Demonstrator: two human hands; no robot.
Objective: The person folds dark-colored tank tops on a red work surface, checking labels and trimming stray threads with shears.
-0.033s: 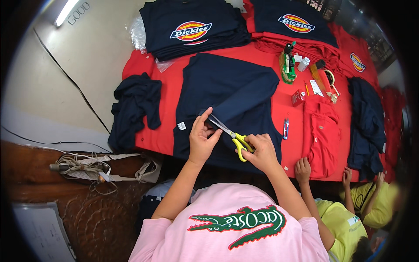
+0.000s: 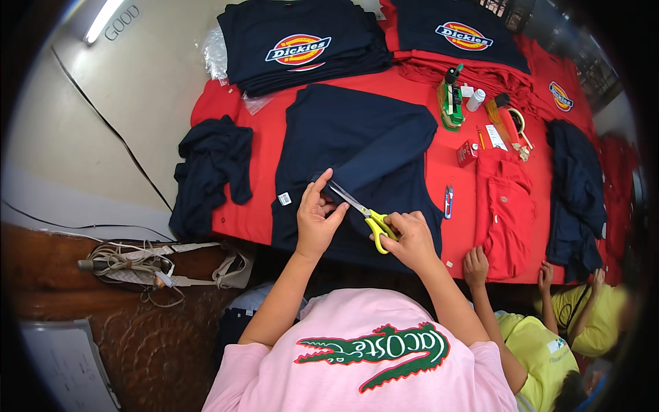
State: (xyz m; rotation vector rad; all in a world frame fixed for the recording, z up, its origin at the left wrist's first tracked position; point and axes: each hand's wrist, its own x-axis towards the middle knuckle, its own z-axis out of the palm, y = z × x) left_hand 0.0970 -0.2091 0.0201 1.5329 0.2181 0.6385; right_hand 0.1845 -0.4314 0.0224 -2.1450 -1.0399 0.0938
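A navy garment (image 2: 343,123) lies spread over the red-covered table (image 2: 264,147) before me, a small white label (image 2: 284,198) at its left side. My left hand (image 2: 318,216) pinches a fold of its near part between the thumb and fingers, the index finger raised. Closed around the yellow-green handles, my right hand (image 2: 410,237) holds scissors (image 2: 373,221). Their blades point up and left, slightly apart, with the tips beside my left fingers at the cloth. Exactly where cloth meets the blades is hard to make out.
Stacked navy shirts (image 2: 302,72) sit at the back; crumpled navy cloth (image 2: 213,154) lies left. To the right are a green tape dispenser (image 2: 451,110), white bottle (image 2: 476,101), red box (image 2: 467,152), blue cutter (image 2: 448,201) and folded red garment (image 2: 504,226). A co-worker's hand (image 2: 476,266) rests near it.
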